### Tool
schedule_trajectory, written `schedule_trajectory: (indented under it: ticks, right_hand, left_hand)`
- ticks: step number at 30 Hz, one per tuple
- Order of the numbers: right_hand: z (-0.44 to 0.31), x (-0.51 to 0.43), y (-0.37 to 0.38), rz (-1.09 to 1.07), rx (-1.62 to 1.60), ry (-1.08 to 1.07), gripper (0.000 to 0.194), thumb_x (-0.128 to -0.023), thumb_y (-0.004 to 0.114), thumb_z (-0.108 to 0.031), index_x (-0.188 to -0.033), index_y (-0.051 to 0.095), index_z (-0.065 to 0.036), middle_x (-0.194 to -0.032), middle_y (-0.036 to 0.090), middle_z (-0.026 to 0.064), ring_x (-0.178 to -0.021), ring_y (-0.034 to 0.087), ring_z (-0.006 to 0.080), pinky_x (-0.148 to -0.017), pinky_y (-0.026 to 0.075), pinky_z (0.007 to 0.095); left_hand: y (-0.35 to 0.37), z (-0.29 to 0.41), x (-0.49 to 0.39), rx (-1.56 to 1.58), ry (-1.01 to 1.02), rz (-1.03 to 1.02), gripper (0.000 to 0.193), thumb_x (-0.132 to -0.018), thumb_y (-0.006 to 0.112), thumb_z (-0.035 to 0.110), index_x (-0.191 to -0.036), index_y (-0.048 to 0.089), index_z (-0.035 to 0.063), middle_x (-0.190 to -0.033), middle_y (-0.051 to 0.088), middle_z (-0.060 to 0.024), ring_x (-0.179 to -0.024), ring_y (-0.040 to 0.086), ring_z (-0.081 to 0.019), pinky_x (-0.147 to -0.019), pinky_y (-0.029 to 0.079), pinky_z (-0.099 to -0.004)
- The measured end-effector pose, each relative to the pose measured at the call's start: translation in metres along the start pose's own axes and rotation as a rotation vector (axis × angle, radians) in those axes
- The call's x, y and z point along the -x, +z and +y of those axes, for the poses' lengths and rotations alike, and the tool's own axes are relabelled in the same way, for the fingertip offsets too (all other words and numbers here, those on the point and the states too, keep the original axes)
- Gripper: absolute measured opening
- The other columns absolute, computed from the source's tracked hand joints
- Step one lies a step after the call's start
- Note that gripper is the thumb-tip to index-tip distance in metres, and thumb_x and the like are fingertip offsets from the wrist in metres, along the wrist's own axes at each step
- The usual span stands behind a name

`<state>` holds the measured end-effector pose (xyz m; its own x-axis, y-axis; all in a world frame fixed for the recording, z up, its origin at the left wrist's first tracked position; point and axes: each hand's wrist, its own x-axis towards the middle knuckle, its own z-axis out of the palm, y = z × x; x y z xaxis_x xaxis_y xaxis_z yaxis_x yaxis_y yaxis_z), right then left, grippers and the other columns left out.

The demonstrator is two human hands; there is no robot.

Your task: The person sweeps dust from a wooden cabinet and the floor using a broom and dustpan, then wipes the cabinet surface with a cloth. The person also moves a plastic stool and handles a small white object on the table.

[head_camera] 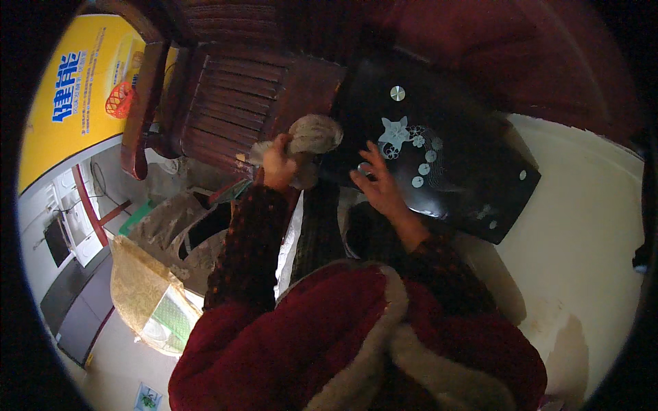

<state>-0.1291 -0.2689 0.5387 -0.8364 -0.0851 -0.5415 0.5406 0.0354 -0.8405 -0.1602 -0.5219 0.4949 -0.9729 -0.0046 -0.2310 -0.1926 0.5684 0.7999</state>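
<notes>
My left hand (278, 167) is closed around a bunched grey-beige cloth (316, 132), whose rounded end sticks out past my fingers toward the table. The cloth hangs between a dark wooden slatted bench and a black glass-topped table (360, 97). White flowers and round metal discs decorate the glass. Near the table's close edge, my right hand (381, 189) holds nothing, its fingers spread over the glass. Whether its fingertips touch the surface is unclear.
The slatted wooden bench (234, 95) has a thick armrest (141, 118). Behind it hang a yellow poster (51, 67) bearing writing and a small red hoop (121, 100). At left are a patterned cloth cover (139, 272) and a grey-brown draped fabric (164, 221). A pale wall (576, 231) bounds the right.
</notes>
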Motion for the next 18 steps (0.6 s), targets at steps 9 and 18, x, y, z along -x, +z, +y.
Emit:
schedule_trajectory:
  ticks: [9, 18]
  right_hand:
    - [0.018, -0.086, -0.088, 0.290, -0.128, -0.309, 0.071, -0.082, 0.074, -0.014, -0.144, 0.039, -0.007, -0.121, 0.061, 0.0116, -0.106, 0.060, 0.0270, -0.089, 0.051, 0.0395]
    - [0.092, -0.252, -0.137, 0.477, 1.111, -0.725, 0.045, -0.080, 0.066, -0.026, -0.125, 0.061, -0.028, -0.134, 0.052, 0.0089, -0.121, 0.047, 0.0332, -0.094, 0.036, 0.0493]
  left_hand:
    - [0.038, 0.111, 0.003, 0.047, -0.037, -0.146, 0.051, -0.081, 0.074, 0.014, -0.126, 0.055, 0.0002, -0.116, 0.060, -0.0199, -0.113, 0.057, -0.0362, -0.096, 0.045, -0.0423]
    - [0.153, 0.061, -0.117, -0.614, 0.367, -0.160, 0.059, -0.083, 0.068, 0.016, -0.137, 0.047, 0.0058, -0.128, 0.051, -0.0240, -0.116, 0.048, -0.0464, -0.100, 0.039, -0.0514]
